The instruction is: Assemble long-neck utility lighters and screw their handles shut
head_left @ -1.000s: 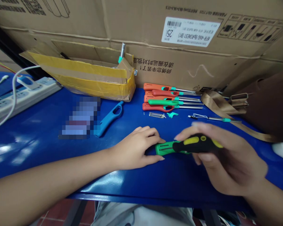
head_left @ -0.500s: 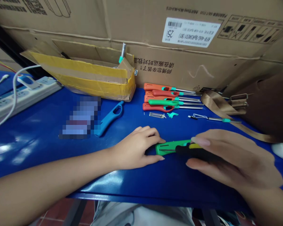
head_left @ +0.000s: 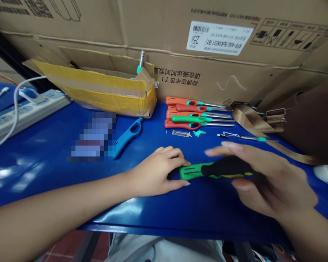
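Observation:
My left hand holds the end of a green lighter handle between thumb and fingers, against the blue table. My right hand is around the rear of a screwdriver with a black and yellow handle, its index finger raised and thumb below. The screwdriver lies along the green handle, its thin shaft reaching towards the end by my left fingers; whether the tip sits in a screw is not clear. Beyond are a clear narrow part, a teal plastic piece and a metal lighter tube with white wire.
Several orange, red and green lighters are stacked by the cardboard wall. A blue lighter handle and a blurred-out phone-like object lie left. Behind them stand a yellow-taped box and a power strip. Brown ribbon curls right.
My right hand has turned and its fingers have spread more around the screwdriver. More of the black screwdriver handle shows. My left hand and the green handle stay put.

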Motion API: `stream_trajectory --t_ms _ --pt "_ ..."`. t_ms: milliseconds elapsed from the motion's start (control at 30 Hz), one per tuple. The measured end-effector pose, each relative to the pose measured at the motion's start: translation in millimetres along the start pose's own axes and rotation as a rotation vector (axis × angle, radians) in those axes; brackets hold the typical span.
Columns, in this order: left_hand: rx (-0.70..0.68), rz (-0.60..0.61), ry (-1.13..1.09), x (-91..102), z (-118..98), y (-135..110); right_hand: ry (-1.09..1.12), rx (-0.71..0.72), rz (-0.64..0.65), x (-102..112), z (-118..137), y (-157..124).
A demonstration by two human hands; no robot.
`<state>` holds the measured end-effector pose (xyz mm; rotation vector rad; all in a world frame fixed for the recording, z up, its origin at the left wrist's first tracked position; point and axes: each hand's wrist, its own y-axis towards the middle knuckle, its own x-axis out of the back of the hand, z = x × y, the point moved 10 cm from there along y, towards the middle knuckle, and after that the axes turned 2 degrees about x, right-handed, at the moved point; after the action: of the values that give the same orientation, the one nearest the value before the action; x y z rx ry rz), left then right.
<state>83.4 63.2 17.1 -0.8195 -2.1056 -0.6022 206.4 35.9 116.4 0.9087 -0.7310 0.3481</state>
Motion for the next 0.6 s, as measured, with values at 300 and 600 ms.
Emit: stream_trajectory --t_ms 300,600 --pt "0.002 -0.001 -0.011 -0.3 0 -1 -0.014 0.105 -0.063 1 8 6" --pt "0.024 -0.006 0.007 0.8 -2 -2 0.045 0.123 0.025 -4 15 5"
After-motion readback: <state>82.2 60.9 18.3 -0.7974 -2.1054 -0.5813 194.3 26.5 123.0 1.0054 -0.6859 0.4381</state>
